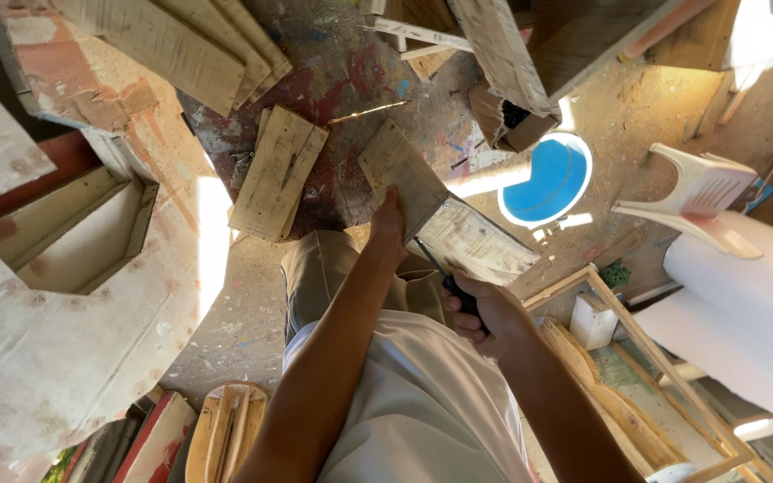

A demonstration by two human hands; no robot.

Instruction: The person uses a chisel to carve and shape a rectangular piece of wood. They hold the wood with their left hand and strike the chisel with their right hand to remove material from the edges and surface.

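I judge a slip likely — my left hand [389, 217] merely presses the weathered grey wooden plank [445, 219] flat while my right hand [485, 313], fisted on a black-handled tool [447, 277], works just beside it.

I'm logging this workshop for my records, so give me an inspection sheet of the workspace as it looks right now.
Surface: dusty, paint-stained floor, strewn with sawdust.
Job's things: worn wooden board resting over the person's lap; dark-handled tool laid against it.
Clutter: second board on the floor, plank stack, blue round tub, white plastic chair on its side, wooden frame.
Grippers: left hand pressing on the board; right hand closed around the tool handle.
Cables: nothing seen.
Surroundings: large chipped white panel at left, white roll at right, patches of sunlight.
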